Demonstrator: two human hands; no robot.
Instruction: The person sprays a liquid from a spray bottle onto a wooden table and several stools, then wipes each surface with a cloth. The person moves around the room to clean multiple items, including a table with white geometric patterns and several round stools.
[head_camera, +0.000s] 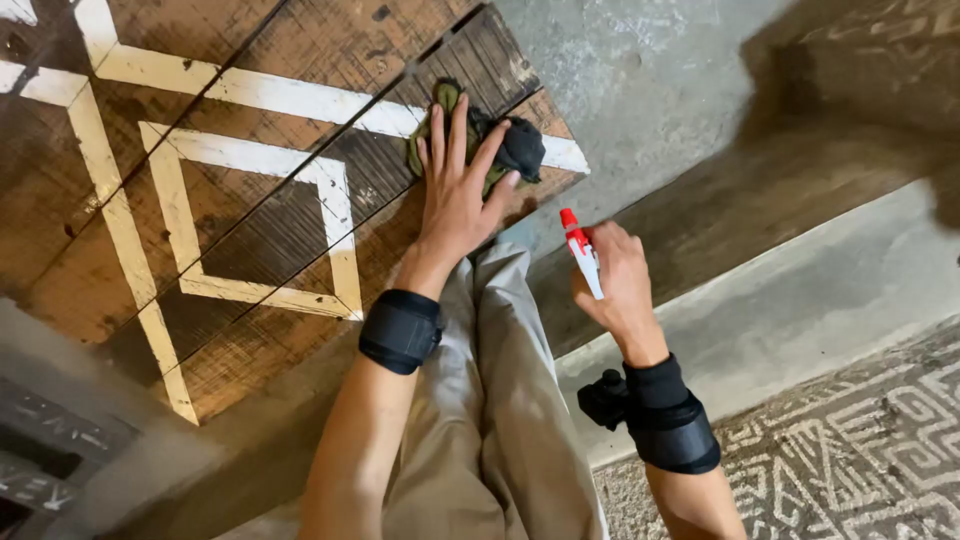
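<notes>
Your left hand (455, 185) lies flat, fingers spread, pressing the cloth (478, 135) onto the board (250, 240) at its painted corner. Your right hand (615, 285) is clenched around a spray bottle (582, 252), just right of the cloth, off the board, nozzle pointing toward it.

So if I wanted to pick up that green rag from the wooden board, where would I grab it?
Take the bunched dark end of the green rag, coming from the right, at the wooden board's corner. It stands up in a lump, while the left hand lies flat across the rest, pressing it down.
</notes>
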